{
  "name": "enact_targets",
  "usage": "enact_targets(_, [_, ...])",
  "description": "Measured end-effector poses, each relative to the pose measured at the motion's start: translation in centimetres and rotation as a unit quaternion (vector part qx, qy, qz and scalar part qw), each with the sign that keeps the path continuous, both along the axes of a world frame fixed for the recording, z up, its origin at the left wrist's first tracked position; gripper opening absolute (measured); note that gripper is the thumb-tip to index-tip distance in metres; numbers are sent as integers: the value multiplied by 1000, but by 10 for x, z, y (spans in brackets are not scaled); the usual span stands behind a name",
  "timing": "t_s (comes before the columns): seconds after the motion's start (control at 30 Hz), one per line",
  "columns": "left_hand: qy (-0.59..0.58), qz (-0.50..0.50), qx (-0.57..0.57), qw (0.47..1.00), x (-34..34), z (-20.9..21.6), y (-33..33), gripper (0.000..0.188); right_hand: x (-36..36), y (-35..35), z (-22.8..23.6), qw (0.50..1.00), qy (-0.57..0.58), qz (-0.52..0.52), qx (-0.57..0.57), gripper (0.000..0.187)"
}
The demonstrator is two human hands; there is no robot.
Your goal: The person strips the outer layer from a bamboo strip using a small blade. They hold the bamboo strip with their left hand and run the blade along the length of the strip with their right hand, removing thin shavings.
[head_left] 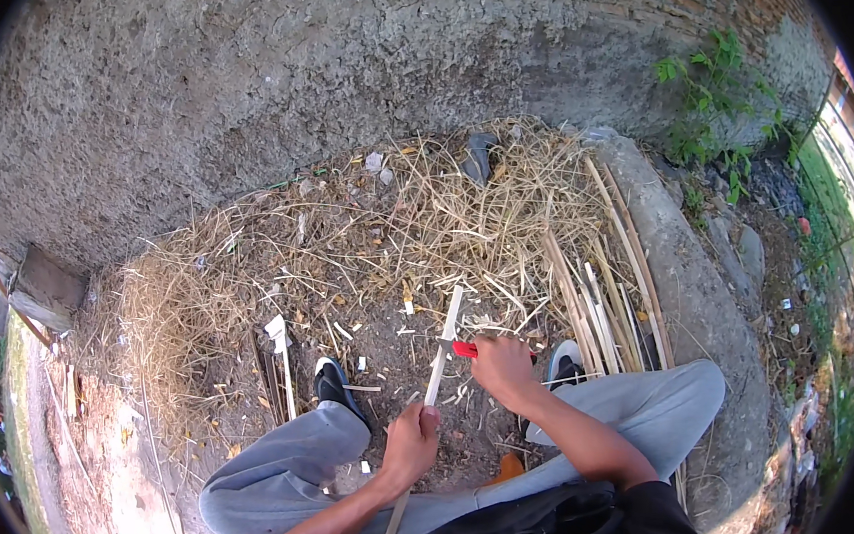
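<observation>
A long, pale wooden strip (436,376) runs from my lap up between my knees, its far end pointing away from me. My left hand (410,442) is closed around its middle. In my right hand (501,370) is a red-handled knife (465,349), the fingers wrapped round the handle. The knife's front end meets the strip above my left hand; the blade itself is too small to make out clearly. Thin pale shavings (408,307) lie scattered on the dirt below.
Several long wooden strips (594,315) lean beside my right foot, against a concrete ledge (693,258). More slats (284,366) lie by my left shoe (339,389). Dry straw (471,220) covers the ground up to a rough wall (313,57). An orange object (509,467) sits under my right leg.
</observation>
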State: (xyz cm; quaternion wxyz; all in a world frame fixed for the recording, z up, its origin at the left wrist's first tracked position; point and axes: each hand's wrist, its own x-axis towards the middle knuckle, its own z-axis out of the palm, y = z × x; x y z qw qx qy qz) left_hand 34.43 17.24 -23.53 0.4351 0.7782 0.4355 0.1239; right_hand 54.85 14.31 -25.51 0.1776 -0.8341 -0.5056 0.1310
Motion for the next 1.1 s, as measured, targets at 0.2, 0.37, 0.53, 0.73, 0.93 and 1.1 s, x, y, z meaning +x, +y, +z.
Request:
enact_targets(0.2, [-19,-16,37,999,0,-5,-7,25,-1,0,-26,998,-50,36,24,15])
enact_targets(0.37, [4,-21,28,999,3,-3,-19,26,11,-2,-23,999,-42,21,-3,15])
enact_targets(0.53, [-17,6,7,1000,10,13,-9,28,-2,-5,-2,999,-37,10,16,15])
enact_targets(0.73, [-56,14,27,998,10,5,-5,28,-16,-8,0,998,-36,52,-25,16])
enact_targets(0.93, [-48,14,94,994,8,-4,-11,21,-20,-6,-4,995,-70,63,-25,16])
enact_targets(1.1, [-8,16,38,999,10,3,-15,19,-16,-2,-19,994,-77,65,-36,17])
